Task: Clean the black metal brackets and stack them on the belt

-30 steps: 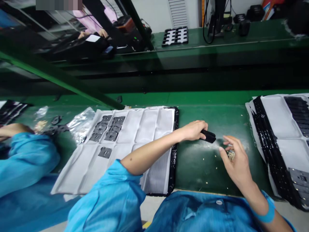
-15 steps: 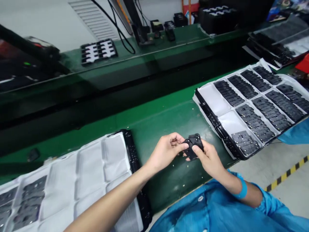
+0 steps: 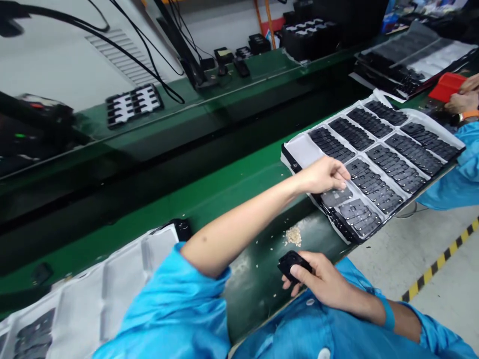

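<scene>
My left hand [image 3: 326,174] reaches over the tray on the right, its fingers pinched at the upper edge of a flat black plastic plate [image 3: 337,197]. That plate lies in the tray's near-left compartment, beside a row of overlapping similar plates [image 3: 359,217]. The fingertips partly hide the contact. Close to the bench's front edge, my right hand [image 3: 318,279] is closed around black plastic parts [image 3: 292,264], thumb on top; how many is unclear. The tray [image 3: 299,148] has a white lining and several compartments with rows of black plates.
A small pile of pale bits [image 3: 293,236] lies on the green bench [image 3: 247,279] between my arms. Another white-lined tray [image 3: 123,279] stands at the lower left. At the far right, a co-worker's hands [image 3: 464,97] are by a red object [image 3: 445,87]. Stacked trays [image 3: 419,55] stand behind.
My left hand has left the black parts and moved right, over the tray. A plate now lies in its near-left compartment. My right hand has lowered, still holding black parts. The view has shifted.
</scene>
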### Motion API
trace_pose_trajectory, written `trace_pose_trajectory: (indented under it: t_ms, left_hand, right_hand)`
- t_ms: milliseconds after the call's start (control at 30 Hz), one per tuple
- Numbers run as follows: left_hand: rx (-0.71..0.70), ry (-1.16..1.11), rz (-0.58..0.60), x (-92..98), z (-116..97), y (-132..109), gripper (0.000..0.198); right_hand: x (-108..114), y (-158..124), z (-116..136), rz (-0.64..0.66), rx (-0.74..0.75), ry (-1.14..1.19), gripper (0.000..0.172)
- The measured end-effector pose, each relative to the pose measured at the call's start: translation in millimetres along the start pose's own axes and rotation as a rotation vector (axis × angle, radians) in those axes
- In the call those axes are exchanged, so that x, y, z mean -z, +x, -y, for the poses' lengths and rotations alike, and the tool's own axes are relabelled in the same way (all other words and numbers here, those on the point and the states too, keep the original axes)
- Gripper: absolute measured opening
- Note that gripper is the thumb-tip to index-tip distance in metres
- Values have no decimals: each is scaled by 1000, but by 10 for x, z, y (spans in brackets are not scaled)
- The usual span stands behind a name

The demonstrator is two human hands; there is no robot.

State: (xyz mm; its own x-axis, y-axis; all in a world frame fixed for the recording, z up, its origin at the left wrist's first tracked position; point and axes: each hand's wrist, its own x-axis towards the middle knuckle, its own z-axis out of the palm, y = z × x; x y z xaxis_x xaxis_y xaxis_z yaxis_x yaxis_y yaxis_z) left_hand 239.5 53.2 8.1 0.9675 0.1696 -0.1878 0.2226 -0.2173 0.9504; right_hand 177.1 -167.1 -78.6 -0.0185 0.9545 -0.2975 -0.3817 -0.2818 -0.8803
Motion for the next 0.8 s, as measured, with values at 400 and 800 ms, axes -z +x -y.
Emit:
trace_pose_trajectory:
  t_ms: [400,800]
  left_hand:
    - [-26,382,-45,-555,67,335,13]
    - [-101,512,-239,-266,-71,-341,14]
  right_hand:
    - [123,-8,-101,21,-46,-26,58]
    - [145,-113,189,-75,7,111,55]
